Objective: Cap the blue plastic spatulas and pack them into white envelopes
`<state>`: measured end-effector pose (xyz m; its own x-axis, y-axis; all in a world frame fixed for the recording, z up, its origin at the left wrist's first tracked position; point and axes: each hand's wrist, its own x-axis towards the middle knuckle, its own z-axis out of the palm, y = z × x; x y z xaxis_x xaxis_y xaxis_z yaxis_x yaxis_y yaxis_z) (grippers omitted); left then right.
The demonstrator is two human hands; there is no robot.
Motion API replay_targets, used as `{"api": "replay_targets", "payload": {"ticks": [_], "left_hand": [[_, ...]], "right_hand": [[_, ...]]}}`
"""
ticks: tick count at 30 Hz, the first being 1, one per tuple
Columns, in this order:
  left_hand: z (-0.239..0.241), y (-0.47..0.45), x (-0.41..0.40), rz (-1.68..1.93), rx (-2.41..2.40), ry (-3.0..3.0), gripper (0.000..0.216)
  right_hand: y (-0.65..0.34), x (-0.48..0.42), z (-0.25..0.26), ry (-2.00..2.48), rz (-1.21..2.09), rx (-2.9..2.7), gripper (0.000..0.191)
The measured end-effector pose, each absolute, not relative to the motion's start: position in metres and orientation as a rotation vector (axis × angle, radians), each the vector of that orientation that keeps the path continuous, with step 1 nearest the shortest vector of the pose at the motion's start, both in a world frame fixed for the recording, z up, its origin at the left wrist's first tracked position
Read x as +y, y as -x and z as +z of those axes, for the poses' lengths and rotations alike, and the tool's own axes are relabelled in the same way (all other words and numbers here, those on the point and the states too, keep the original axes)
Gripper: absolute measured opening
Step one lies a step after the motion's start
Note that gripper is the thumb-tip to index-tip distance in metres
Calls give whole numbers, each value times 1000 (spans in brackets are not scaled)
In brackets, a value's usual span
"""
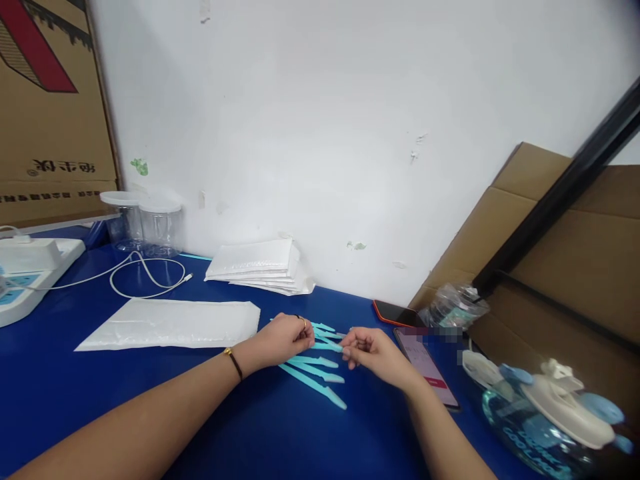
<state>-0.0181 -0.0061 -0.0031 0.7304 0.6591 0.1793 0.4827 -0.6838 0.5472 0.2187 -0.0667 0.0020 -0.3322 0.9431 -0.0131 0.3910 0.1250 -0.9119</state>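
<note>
Several slim light-teal eyebrow razors (316,387) lie fanned out on the blue table in front of me. My left hand (287,339) is closed over the left part of the fan, thumb and fingertips pinched on one razor (326,346). That same razor's right end sits between the thumb and fingers of my right hand (367,352). More razors show behind and below my hands, partly covered by my left hand. Just left of them lies a flat white padded mailer (175,325).
A stack of white mailers (255,260) rests against the wall. Clear lidded jars (161,227), a white cable (145,293) and a power strip (35,273) are on the left. Two phones (425,367), a clear water bottle (545,420) and cardboard (565,267) stand right.
</note>
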Motion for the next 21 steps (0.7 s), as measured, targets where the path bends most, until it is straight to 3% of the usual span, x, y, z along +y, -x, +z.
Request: {"api": "replay_targets", "payload": {"ticks": [2, 8, 14, 18, 21], "left_hand": [[-3, 19, -8, 429, 831, -2482, 18], [-7, 26, 3, 548, 1097, -2668, 14], [-19, 27, 14, 509, 1170, -2720, 10], [-20, 26, 14, 564, 1215, -2643, 24], [-19, 26, 14, 568, 1230, -2599, 20]], "right_hand": [[-221, -68, 4, 1342, 1147, -1913, 22], [-238, -64, 6, 1512, 511, -2191, 14], [-241, -60, -3, 1553, 455, -2268, 7], [-242, -58, -12, 1509, 555, -2216, 9], [-244, -58, -17, 1493, 641, -2177, 8]]}}
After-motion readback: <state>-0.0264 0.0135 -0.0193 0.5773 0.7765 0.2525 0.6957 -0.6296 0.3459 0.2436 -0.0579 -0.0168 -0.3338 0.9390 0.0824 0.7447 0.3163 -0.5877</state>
